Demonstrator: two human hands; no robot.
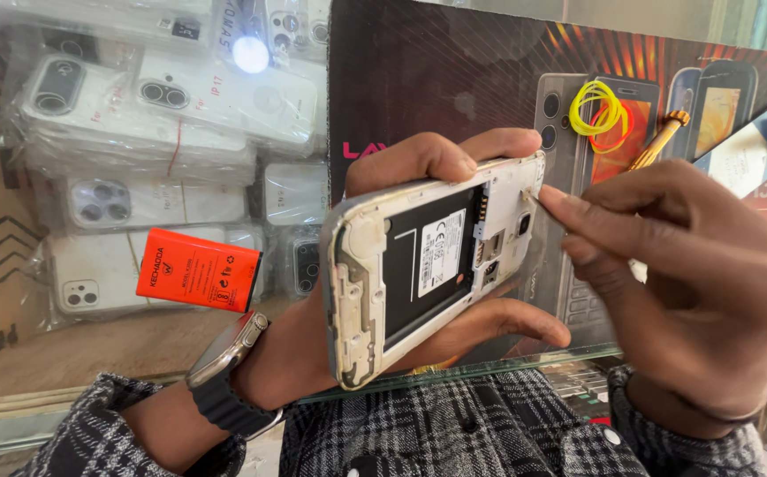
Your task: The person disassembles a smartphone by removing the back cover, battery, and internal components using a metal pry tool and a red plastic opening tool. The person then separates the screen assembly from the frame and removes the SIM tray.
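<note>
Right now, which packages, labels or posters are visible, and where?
Orange battery: flat rectangle, black print, left of the left hand.
White label: inside the opened phone.
Poster: dark, pictured phones, behind both hands.
Bagged clear cases: stacked upper left.

1. Clear plastic packets of phone cases (136, 124), stacked at upper left.
2. Orange rectangular label (199, 269), left of centre.
3. Dark poster showing phones (454, 79), upper right.
4. White label in the opened phone (441, 252), centre.

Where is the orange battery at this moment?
In the head view the orange battery lies left of centre on the glass counter, just left of the opened phone held in the left hand, above the wristwatch.
</note>
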